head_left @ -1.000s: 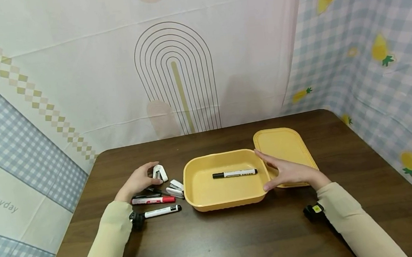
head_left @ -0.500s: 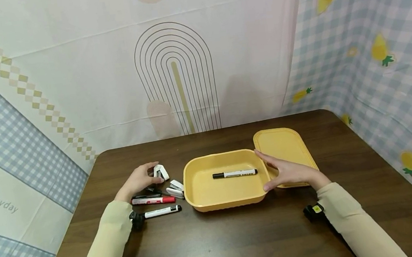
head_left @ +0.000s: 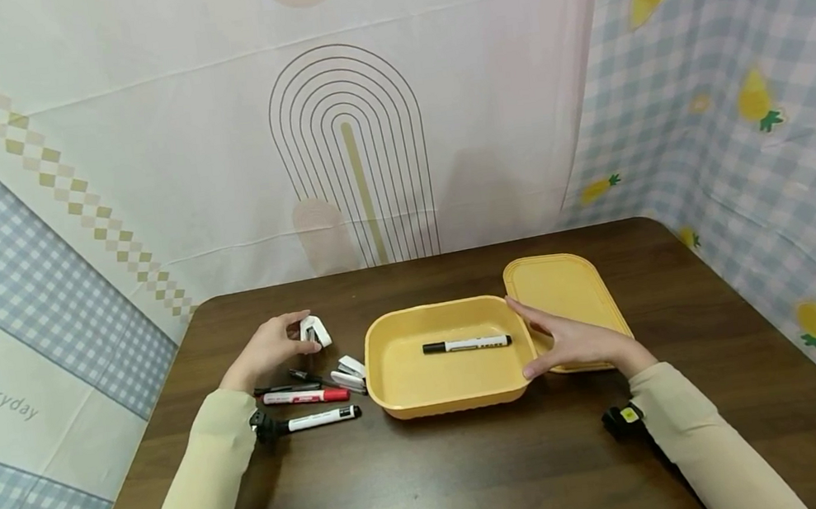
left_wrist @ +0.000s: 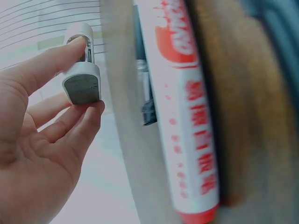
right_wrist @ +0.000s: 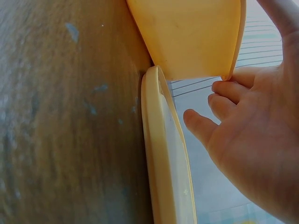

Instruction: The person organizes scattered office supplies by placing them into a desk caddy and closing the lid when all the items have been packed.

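Observation:
My left hand (head_left: 267,352) pinches a small white stapler (head_left: 316,331) between thumb and fingers, at the left of the table. In the left wrist view the same stapler (left_wrist: 81,84) shows its dark grey base, held above the wood. My right hand (head_left: 578,344) holds the right end of a yellow box (head_left: 454,405), thumb at the near corner and forefinger at the far corner. Its fingers (right_wrist: 233,91) lie at the rim of the box in the right wrist view. Inside the box lies a black-capped white marker (head_left: 466,345).
A second white stapler (head_left: 348,374) lies against the box's left side. Nearer are a red-capped marker (head_left: 303,396), a black pen (head_left: 309,376) and a black-capped marker (head_left: 324,418). The yellow lid (head_left: 562,296) lies on the table (head_left: 432,484) behind the right hand.
The left hand has raised the stapler slightly and moved a little away from the person, uncovering more of the pens below. The right hand and the box have stayed in place.

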A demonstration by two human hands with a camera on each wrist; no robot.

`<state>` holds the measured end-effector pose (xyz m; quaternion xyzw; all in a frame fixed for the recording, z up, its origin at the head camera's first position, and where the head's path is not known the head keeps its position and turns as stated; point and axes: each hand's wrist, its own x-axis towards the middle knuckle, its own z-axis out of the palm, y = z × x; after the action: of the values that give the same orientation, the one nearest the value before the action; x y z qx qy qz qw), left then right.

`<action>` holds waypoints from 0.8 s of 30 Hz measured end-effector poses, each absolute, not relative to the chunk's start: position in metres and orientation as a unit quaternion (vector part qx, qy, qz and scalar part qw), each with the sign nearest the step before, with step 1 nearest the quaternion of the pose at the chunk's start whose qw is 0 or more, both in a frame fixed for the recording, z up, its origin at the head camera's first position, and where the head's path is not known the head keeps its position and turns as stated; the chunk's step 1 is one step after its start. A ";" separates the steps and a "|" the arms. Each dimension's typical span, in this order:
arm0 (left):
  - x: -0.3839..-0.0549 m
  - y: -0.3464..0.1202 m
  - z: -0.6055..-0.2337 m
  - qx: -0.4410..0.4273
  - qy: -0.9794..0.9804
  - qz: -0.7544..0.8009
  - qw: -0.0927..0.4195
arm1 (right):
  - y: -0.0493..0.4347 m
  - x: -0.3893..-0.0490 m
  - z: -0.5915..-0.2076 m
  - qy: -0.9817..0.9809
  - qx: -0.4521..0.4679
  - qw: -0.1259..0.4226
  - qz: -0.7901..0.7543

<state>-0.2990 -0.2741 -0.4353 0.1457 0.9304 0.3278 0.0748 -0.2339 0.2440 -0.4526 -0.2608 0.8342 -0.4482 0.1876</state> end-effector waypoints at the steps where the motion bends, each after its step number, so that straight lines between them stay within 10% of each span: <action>1: -0.299 -0.275 -0.433 0.145 0.931 0.326 0.074 | 0.244 -0.234 -0.453 0.834 -0.261 0.188 -0.448; 24: -0.304 -0.283 -0.395 0.150 0.935 0.318 0.052 | 0.244 -0.234 -0.454 0.831 -0.258 0.192 -0.454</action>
<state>-0.3042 -0.2832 -0.3953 0.1499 0.9348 0.3177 0.0522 -0.2337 0.2440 -0.4537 -0.2582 0.8312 -0.4536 0.1917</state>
